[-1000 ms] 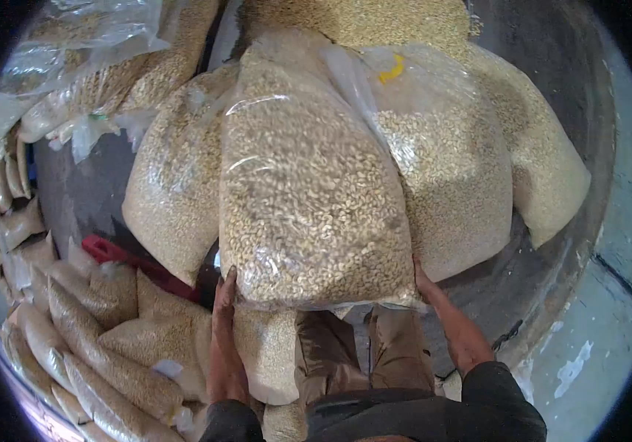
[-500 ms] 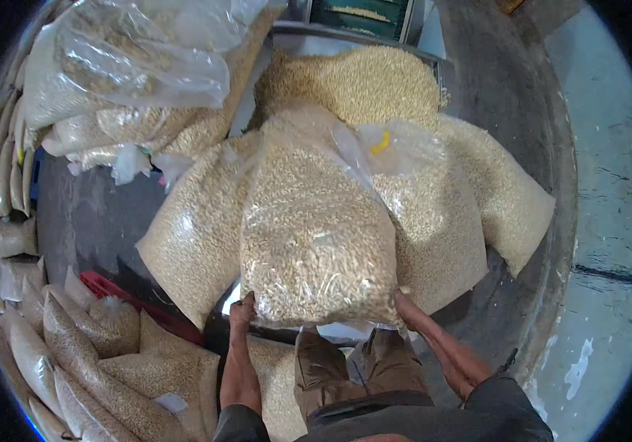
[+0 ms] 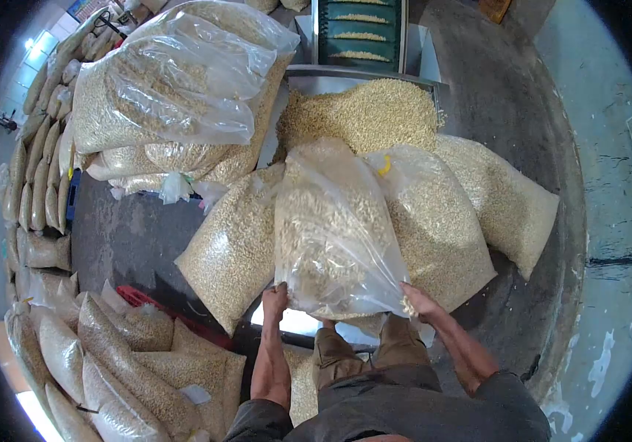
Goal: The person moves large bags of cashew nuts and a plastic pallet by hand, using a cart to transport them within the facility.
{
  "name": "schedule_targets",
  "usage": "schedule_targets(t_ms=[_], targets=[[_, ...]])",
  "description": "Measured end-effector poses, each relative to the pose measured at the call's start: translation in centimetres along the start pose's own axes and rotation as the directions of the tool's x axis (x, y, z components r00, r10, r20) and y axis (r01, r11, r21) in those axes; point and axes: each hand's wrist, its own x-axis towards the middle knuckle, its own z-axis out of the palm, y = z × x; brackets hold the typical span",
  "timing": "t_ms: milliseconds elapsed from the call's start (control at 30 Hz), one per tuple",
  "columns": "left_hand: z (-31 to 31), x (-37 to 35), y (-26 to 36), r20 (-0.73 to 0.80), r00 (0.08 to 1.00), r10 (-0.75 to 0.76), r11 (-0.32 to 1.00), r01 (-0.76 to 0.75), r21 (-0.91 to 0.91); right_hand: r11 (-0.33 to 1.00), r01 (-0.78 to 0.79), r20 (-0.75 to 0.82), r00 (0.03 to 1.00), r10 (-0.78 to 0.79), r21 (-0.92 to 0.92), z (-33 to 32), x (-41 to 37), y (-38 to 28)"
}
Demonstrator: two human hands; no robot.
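A clear plastic bag of pale kernels lies in front of me, its far end against a heap of loose kernels. My left hand is closed on the bag's near left corner. At the near right corner, my right hand grips the plastic, which is pulled into tight creases toward it. The film looks slack over the kernels in the middle. Full bags flank it: one on the left, one with a yellow tie on the right, and another farther right.
Behind the heap rises a green cleated conveyor carrying kernels. Large filled bags are stacked at the back left. More sacks lie at the lower left beside a red pallet edge. A pale wall stands on the right.
The held bag has become flatter and slacker near my hands, with fewer kernels at its near end. The camera view has shifted, showing more of the conveyor and the left side.
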Motion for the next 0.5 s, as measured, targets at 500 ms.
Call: schedule_targets(t_ms=[500], targets=[[2.2, 6.7, -5.8, -0.107, 0.989, -0.105, 0.99, 0.094, -0.101, 0.932, -0.311, 0.045, 0.945, 0.325, -0.185, -1.6, 8.1, -6.0]])
